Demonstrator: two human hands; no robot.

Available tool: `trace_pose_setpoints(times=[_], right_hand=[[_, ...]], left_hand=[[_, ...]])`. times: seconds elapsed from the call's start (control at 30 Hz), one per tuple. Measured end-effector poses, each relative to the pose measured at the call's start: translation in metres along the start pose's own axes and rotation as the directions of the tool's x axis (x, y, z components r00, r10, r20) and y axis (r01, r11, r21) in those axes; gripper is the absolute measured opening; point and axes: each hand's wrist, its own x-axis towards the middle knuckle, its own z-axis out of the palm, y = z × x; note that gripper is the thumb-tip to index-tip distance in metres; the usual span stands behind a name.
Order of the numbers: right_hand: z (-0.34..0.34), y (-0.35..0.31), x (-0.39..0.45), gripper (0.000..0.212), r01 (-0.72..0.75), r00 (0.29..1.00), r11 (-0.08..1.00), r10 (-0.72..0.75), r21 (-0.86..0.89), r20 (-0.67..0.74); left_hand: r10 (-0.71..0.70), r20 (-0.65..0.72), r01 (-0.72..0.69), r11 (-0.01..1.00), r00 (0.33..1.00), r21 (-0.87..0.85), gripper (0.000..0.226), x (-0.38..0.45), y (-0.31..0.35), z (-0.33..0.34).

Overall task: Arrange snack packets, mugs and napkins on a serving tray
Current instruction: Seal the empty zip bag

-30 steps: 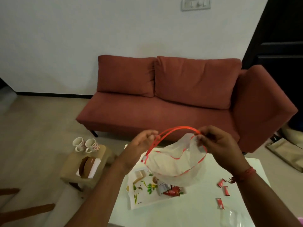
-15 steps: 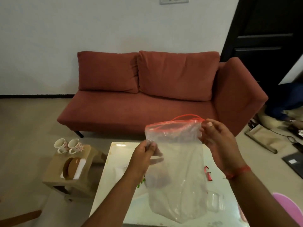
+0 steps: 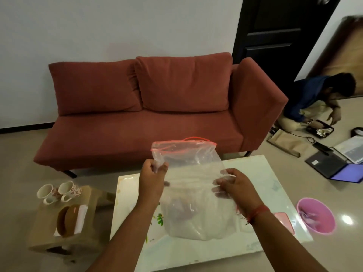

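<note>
Task status: early stage, judged from the present layout. The white table (image 3: 261,169) lies directly beneath both hands. The serving tray (image 3: 157,218) lies on it below the left forearm, mostly hidden behind the plastic bag (image 3: 188,185); only its leaf-printed edge shows, so what it carries cannot be confirmed. The bag appears empty and is held upright between the hands, above the table.

Left hand (image 3: 152,180): closed, pinching the bag's left edge just under the red zip strip. Right hand (image 3: 233,185): fingers curled around the bag's right edge, lower down.

Remaining work: the two mugs (image 3: 59,191) and the napkins (image 3: 80,217) in their brown holder stand on the small side table (image 3: 45,228), well to the left of the left hand, and are not yet on the tray. Snack packets cannot be made out clearly.

Change from the earlier frames: one second ago the bag was held mouth-open over the tray, where packets were visible. It is now upright and flattened, and the right hand has shifted from the zip strip down to the side edge.
</note>
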Motion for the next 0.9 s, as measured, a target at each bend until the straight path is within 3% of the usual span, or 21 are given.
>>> trace_pose_setpoints(times=[0.07,0.13,0.23,0.33,0.53,0.67,0.77,0.9], right_hand=[[0.003,-0.003,-0.001,0.020,0.046,0.998,0.999,-0.045,0.027,-0.047],[0.012,-0.004,-0.004,0.016,0.085,0.995,0.993,-0.081,0.076,-0.060],[0.027,-0.008,-0.009,0.017,0.093,0.996,0.960,-0.084,0.263,-0.042],[0.041,-0.014,-0.013,0.020,0.039,0.999,0.920,-0.042,0.390,-0.001],[0.051,-0.016,-0.007,0.021,0.040,0.997,0.990,-0.031,0.137,-0.071],[0.053,-0.017,-0.002,0.015,0.178,0.958,0.980,-0.154,0.083,-0.240],[0.056,-0.019,-0.002,0.035,0.285,0.921,0.956,-0.292,-0.064,-0.256],[0.048,-0.030,-0.009,0.042,0.368,0.912,0.878,-0.405,-0.307,-0.068]], left_hand=[[0.025,-0.052,-0.021,0.998,0.998,0.066,0.032,0.009,-0.005,-0.016],[-0.028,-0.027,0.028,1.000,0.999,0.008,0.031,0.015,-0.011,-0.027],[-0.210,0.245,0.283,0.905,0.947,-0.317,0.043,0.020,-0.024,-0.035],[-0.227,0.406,0.357,0.892,0.885,-0.279,0.045,0.017,-0.035,-0.042],[-0.158,0.269,0.199,0.971,0.950,-0.134,0.025,0.030,-0.036,-0.047],[-0.067,0.282,0.141,0.957,0.957,-0.254,0.004,0.035,-0.035,-0.053],[-0.081,0.231,0.160,0.924,0.970,-0.347,0.015,0.037,-0.033,-0.052],[-0.043,0.180,0.116,0.902,0.983,-0.415,0.060,0.042,-0.026,-0.055]])
